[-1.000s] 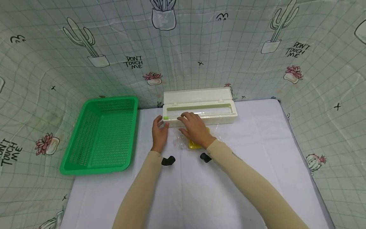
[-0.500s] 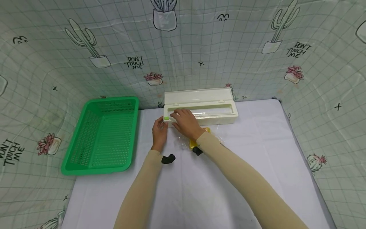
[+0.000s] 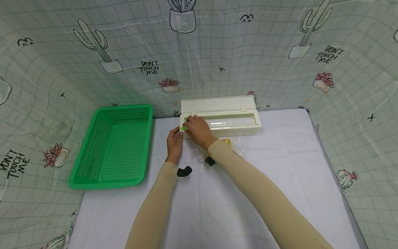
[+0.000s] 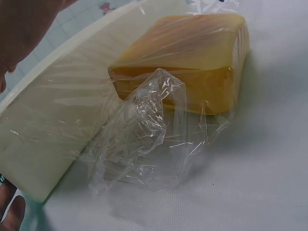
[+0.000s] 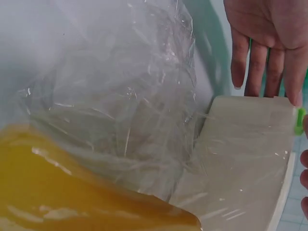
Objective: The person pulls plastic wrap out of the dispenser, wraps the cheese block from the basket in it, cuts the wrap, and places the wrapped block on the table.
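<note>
film [image 5: 120, 86] lies over a yellow block [image 4: 185, 50] and runs up onto the white dispenser [image 3: 239, 131] just behind, so drawing it out looks done. the block rests on the white cloth [image 3: 217, 207], partly hidden by the right sleeve [image 3: 248, 186] in the head view. the dispenser's lid [image 3: 217, 104] stands raised, and the roll [image 3: 234, 121] shows inside. the film seems uncut, its near edge loose and crumpled, so parting it and folding it round the block look undone. both 2 hands are at the dispenser's left end: the left hand [image 3: 174, 147] has nearly straight fingers against that end, gripping nothing visible; the right hand [image 3: 199, 131] bends its fingers beside the green slider [image 5: 299, 121], though i cannot tell whether they pinch it.
</note>
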The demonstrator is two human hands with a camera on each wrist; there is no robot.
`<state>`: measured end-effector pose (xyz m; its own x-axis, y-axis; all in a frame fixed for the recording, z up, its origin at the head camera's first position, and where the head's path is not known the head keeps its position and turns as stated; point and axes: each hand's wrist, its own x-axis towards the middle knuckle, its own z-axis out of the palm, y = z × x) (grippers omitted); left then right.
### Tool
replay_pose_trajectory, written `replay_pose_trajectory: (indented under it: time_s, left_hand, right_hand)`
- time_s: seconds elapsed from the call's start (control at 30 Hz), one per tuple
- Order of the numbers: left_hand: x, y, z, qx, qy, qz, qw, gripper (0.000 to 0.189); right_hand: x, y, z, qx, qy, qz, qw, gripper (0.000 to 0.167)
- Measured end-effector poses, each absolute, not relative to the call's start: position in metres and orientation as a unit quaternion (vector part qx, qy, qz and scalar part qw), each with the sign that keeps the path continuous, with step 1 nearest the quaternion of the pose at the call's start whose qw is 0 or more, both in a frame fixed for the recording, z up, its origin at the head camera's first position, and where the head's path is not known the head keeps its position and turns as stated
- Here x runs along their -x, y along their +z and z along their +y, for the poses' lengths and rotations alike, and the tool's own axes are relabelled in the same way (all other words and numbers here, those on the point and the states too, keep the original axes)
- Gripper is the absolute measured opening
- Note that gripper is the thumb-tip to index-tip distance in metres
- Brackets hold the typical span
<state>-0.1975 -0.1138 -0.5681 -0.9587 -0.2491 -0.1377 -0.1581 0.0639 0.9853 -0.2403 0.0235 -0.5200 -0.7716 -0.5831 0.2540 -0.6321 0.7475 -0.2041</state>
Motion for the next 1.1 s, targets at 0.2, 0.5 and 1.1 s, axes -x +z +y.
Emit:
replay_pose_trajectory:
  time_s: [0.2, 0.5, 1.1]
  left_hand:
    - [0.199, -0.568, -0.113, -0.145, -0.676, -0.721, 0.038, 0.038]
    - [0.201, -0.565, -0.111, -0.162, -0.677, -0.717, 0.041, 0.037]
    - [0.202, -0.561, -0.108, -0.178, -0.695, -0.695, 0.041, 0.036]
  right_hand:
    - [0.246, -0.526, 0.017, -0.310, 0.135, -0.937, 0.086, 0.018]
    - [0.249, -0.522, 0.006, -0.278, 0.097, -0.953, 0.075, 0.018]
    - [0.247, -0.524, 0.027, -0.258, 0.096, -0.958, 0.074, 0.017]
